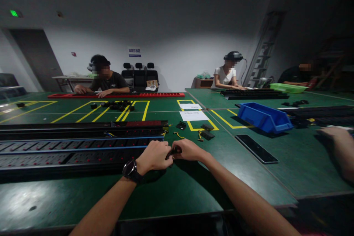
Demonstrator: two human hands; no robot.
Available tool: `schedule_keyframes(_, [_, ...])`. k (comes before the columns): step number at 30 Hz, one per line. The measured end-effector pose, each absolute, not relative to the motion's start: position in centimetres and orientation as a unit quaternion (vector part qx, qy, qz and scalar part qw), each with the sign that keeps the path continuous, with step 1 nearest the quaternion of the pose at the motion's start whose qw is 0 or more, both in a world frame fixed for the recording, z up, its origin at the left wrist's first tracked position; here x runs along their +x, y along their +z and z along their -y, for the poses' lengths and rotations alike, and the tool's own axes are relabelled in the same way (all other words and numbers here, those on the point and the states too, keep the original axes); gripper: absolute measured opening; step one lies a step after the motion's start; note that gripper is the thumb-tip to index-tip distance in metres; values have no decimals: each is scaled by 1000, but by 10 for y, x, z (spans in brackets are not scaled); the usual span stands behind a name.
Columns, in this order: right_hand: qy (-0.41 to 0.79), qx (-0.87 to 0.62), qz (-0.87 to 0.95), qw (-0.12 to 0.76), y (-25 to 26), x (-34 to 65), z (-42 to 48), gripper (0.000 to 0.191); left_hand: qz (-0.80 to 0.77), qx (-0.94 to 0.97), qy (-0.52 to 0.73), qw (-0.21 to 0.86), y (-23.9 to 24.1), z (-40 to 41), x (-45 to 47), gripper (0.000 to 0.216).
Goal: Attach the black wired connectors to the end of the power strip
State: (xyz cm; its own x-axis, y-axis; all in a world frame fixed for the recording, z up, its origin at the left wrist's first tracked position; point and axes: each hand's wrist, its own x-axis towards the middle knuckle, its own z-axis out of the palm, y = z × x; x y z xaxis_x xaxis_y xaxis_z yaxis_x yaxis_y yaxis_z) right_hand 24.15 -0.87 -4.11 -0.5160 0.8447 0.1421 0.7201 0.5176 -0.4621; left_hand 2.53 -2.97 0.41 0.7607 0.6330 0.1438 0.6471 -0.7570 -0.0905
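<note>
While left hand (153, 156) and right hand (189, 150) pinch a small black fitting (176, 151), slackening fingertips could drop it.

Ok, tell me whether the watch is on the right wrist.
No, the black watch is strapped at the wrist of the left hand, while the right hand has a bare wrist.
</note>
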Motion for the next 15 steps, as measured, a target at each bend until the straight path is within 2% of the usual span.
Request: schedule_keyframes(15, [149, -450, 861, 185, -40, 238, 11, 25, 419, -903, -56, 78, 2, 32, 31, 53])
